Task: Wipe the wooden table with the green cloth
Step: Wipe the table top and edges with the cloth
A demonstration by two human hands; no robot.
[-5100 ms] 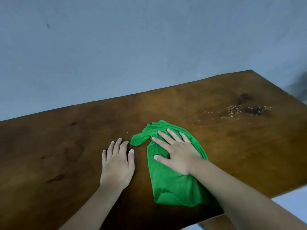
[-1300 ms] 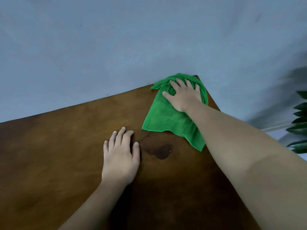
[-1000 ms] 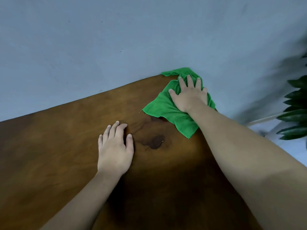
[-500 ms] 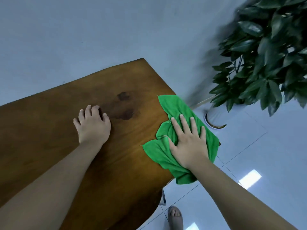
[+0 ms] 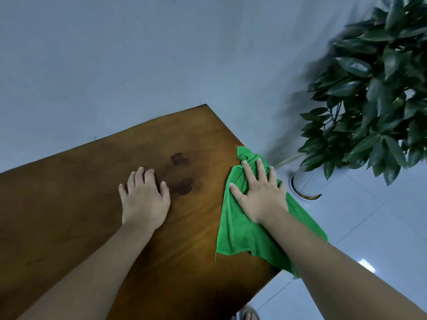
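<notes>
The wooden table (image 5: 69, 204) is brown with dark knot marks near its right end. The green cloth (image 5: 240, 234) lies flat over the table's right edge, part of it hanging past the edge. My right hand (image 5: 261, 195) presses down flat on the cloth, fingers spread and pointing away from me. My left hand (image 5: 144, 197) rests palm down on the bare wood, just left of the dark marks, holding nothing.
A leafy potted plant (image 5: 374, 93) in a white pot (image 5: 307, 183) stands on the pale tiled floor right of the table. A grey wall runs behind the table. A sandalled foot (image 5: 248, 315) shows below the table's near right corner.
My right hand has slid the cloth from the far right corner down along the right edge toward me. The view has swung right, showing the plant. My left hand stays flat on the wood.
</notes>
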